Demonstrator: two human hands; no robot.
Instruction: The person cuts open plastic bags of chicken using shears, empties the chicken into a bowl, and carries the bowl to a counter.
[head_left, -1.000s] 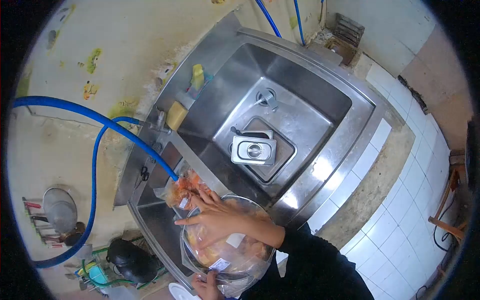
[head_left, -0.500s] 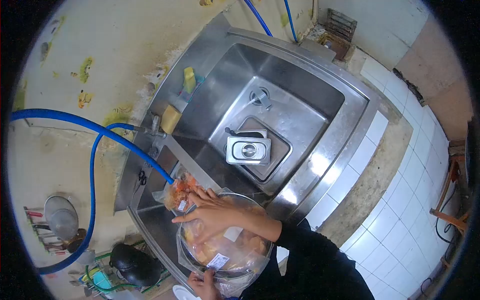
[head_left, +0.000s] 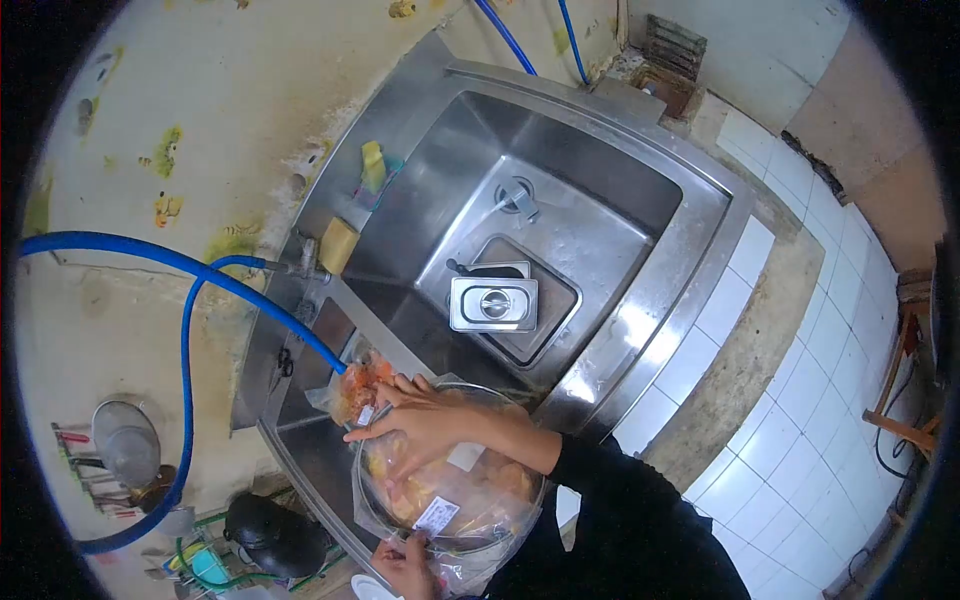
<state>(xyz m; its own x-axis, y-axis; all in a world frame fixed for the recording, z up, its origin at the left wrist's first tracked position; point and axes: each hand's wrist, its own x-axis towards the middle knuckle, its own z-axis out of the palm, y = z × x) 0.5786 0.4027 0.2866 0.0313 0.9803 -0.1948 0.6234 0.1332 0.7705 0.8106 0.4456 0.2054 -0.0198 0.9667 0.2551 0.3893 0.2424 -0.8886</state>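
A large clear plastic bag (head_left: 505,485) of pale orange-yellow pieces, perhaps raw meat, lies over a round metal bowl (head_left: 362,478) in the near sink basin. My right hand (head_left: 425,425) rests on top of it, fingers spread, nothing grasped. At the bottom, my left hand (head_left: 405,568) pinches the bag's edge just below a printed white label (head_left: 436,516). Beyond my right fingertips sits a smaller bag (head_left: 362,380) with orange-red contents. The blue hose (head_left: 300,328) ends at that smaller bag.
The larger basin (head_left: 580,255) holds a lidded steel container (head_left: 494,304) on a flat metal lid or tray. Sponges (head_left: 338,246) lie on the ledge by the tap. Scissors (head_left: 283,364) are on the left rim. A strainer (head_left: 126,442) hangs on the wall.
The view has shifted slightly. Both hands keep nearly the same places on the large bag, with only small finger movement.
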